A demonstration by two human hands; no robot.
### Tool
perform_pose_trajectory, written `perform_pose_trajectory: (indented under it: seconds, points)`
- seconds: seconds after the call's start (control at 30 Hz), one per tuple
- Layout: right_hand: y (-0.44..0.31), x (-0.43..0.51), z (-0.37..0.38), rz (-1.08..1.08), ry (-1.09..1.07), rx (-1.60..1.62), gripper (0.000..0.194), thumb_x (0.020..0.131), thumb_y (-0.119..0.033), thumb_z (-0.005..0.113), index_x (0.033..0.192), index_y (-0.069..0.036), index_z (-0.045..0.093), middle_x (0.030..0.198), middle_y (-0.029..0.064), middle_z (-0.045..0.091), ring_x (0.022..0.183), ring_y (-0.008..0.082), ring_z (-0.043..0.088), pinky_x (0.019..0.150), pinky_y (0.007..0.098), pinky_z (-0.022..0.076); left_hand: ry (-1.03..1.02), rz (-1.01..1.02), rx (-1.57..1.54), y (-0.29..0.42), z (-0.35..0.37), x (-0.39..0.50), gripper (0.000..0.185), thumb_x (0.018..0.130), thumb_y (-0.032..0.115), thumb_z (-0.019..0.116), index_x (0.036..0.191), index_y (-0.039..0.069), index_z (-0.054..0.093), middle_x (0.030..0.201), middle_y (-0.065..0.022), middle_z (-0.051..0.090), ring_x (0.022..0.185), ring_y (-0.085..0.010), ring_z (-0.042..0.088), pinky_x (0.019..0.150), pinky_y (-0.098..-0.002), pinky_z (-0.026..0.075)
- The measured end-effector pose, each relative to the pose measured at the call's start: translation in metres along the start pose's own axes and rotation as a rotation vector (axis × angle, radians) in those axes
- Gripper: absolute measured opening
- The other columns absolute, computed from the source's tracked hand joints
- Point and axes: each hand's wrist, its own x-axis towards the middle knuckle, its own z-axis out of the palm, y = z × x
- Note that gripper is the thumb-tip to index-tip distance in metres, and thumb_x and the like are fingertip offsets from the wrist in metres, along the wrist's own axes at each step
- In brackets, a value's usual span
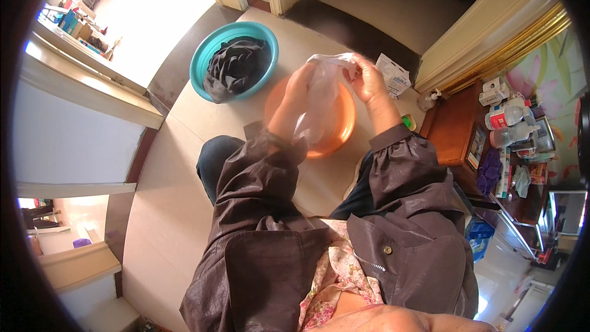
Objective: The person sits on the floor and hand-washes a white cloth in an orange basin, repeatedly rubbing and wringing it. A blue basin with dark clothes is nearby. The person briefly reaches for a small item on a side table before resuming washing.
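Both hands hold up a thin, pale, see-through sheet or bag (322,97) above an orange plastic basin (348,120) on the floor. My left hand (295,90) grips its left side, and part of it hangs down past that wrist. At its upper right edge, my right hand (366,78) pinches the gathered material between thumb and fingers. The basin's inside is largely hidden by the hands and the sheet. Left of it, a teal plastic basin (198,67) holds dark, bunched cloth (237,67).
A printed white packet (392,76) lies right of the orange basin, with a green item (408,122) below it. A clear pump bottle (428,100) stands beside a brown wooden cabinet (445,129). Several bottles and a purple cloth (489,170) are on the furniture at right. Door frames surround the tiled floor.
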Motion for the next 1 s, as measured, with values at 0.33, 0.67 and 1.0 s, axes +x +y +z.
perform_pose_trajectory:
  seconds: [0.33, 0.67, 1.0]
  points:
    - [0.025, -0.029, 0.031, 0.403, -0.572, -0.057, 0.063, 0.091, -0.059, 0.042, 0.125, -0.006, 0.05, 0.111, 0.0081, 0.06, 0.104, 0.0189, 0.056, 0.098, 0.0355, 0.0408, 0.198, -0.181, 0.008, 0.012, -0.009, 0.0, 0.032, 0.091, 0.031, 0.048, 0.096, 0.002, 0.062, 0.088, -0.0119, 0.066, 0.076, -0.0244, 0.064, 0.074, -0.0359, 0.052]
    - [0.018, -0.018, 0.024, 0.109, -0.303, -0.118, 0.029, 0.089, -0.03, 0.064, 0.105, -0.007, 0.058, 0.093, 0.0041, 0.063, 0.086, 0.0162, 0.061, 0.079, 0.0305, 0.0509, 0.365, 0.167, 0.481, 0.03, 0.024, -0.007, 0.018, 0.09, 0.02, 0.06, 0.09, 0.002, 0.063, 0.078, -0.0021, 0.062, 0.067, -0.0096, 0.057, 0.058, -0.0226, 0.047]
    - [0.062, -0.017, 0.015, 0.035, -0.202, -0.207, 0.029, 0.098, -0.035, 0.041, 0.088, -0.011, 0.054, 0.078, -0.0016, 0.056, 0.074, 0.0128, 0.055, 0.068, 0.0298, 0.0479, 0.485, 0.608, 1.67, -0.024, 0.066, -0.01, 0.027, 0.084, 0.028, 0.063, 0.09, 0.003, 0.056, 0.07, -0.0192, 0.061, 0.068, -0.0343, 0.063, 0.057, -0.0419, 0.05]
